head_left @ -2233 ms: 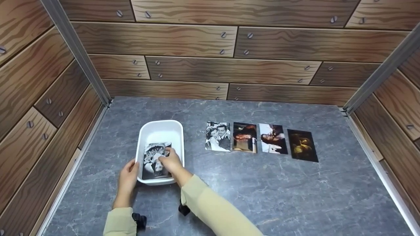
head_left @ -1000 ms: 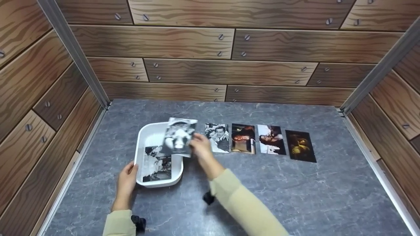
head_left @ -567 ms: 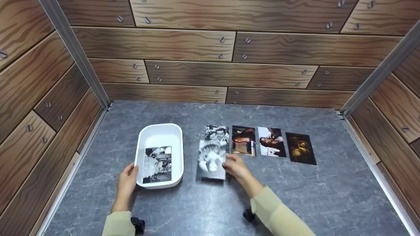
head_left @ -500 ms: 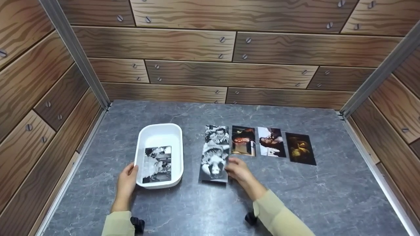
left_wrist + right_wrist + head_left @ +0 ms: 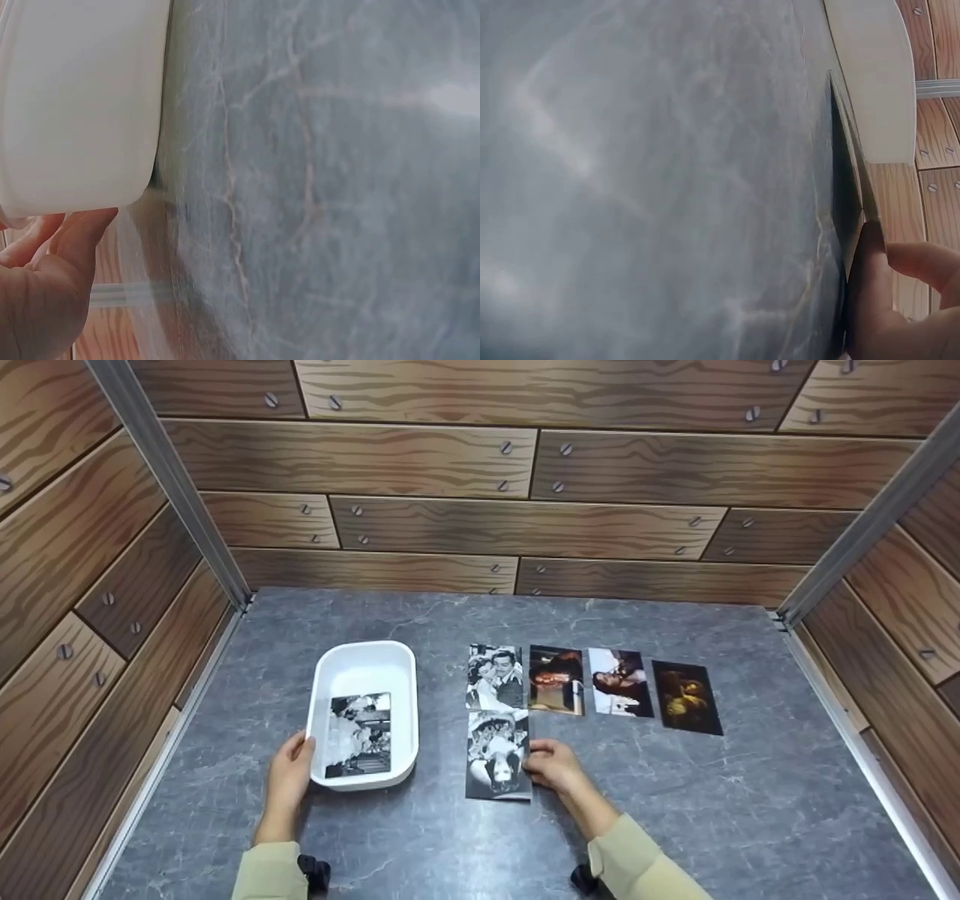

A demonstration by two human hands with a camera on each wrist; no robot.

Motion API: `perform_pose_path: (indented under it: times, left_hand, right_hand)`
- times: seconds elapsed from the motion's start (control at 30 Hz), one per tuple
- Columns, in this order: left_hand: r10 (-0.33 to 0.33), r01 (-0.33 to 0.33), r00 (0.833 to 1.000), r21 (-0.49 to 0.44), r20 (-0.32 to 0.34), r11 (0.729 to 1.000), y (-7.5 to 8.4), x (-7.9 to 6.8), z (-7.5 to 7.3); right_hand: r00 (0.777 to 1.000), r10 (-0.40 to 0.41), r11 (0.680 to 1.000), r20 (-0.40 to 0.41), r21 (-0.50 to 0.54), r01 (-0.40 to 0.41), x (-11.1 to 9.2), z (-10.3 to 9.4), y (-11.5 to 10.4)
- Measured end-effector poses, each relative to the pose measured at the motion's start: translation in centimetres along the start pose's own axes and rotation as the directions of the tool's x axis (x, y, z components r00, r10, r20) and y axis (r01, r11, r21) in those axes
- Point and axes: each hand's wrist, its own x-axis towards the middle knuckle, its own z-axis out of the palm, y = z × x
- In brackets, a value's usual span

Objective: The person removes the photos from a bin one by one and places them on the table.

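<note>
My right hand (image 5: 555,769) pinches the right edge of a black-and-white photo print (image 5: 497,757), which lies just below another black-and-white photo of a couple (image 5: 495,679). In the right wrist view the held print (image 5: 847,157) appears nearly edge-on, tilted up from the tabletop, with thumb and fingers (image 5: 871,277) on either side of it. My left hand (image 5: 289,780) grips the left side of a white plastic tub (image 5: 411,675) near its front corner. Against the tub's wall (image 5: 82,105), fingers are bent in the left wrist view. One black-and-white photo (image 5: 360,735) lies inside the tub.
Right of the couple photo, three color prints continue the row: a reddish one (image 5: 556,679), one of a dark-haired person (image 5: 621,682), and a dark golden one (image 5: 688,697). Wood-patterned panels (image 5: 435,457) enclose the grey marbled tabletop (image 5: 390,847) at the back and sides.
My right hand has lifted a black-and-white print out of the tub, uncovering another beneath, and carried it right to below the couple photo. My left hand has stayed at the tub.
</note>
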Motion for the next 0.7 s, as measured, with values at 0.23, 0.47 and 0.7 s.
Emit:
perform_pose_path:
  times: [0.23, 0.47, 0.7]
  left_hand:
    - [-0.007, 0.007, 1.000, 0.003, 0.005, 1.000, 0.0, 0.2, -0.1]
    - [-0.011, 0.011, 1.000, -0.006, 0.007, 1.000, 0.0, 0.0, -0.1]
    - [-0.003, 0.003, 1.000, -0.013, 0.008, 1.000, 0.2, 0.0, 0.0]
  right_hand:
    - [0.999, -0.024, 0.995, -0.032, -0.097, 0.020, -0.3, 0.1, -0.3]
    - [0.991, -0.135, 0.937, -0.006, -0.327, 0.126, -0.1, -0.7, -0.2]
    - [0.985, -0.170, 0.928, -0.014, -0.338, 0.155, 0.0, -1.0, -1.1]
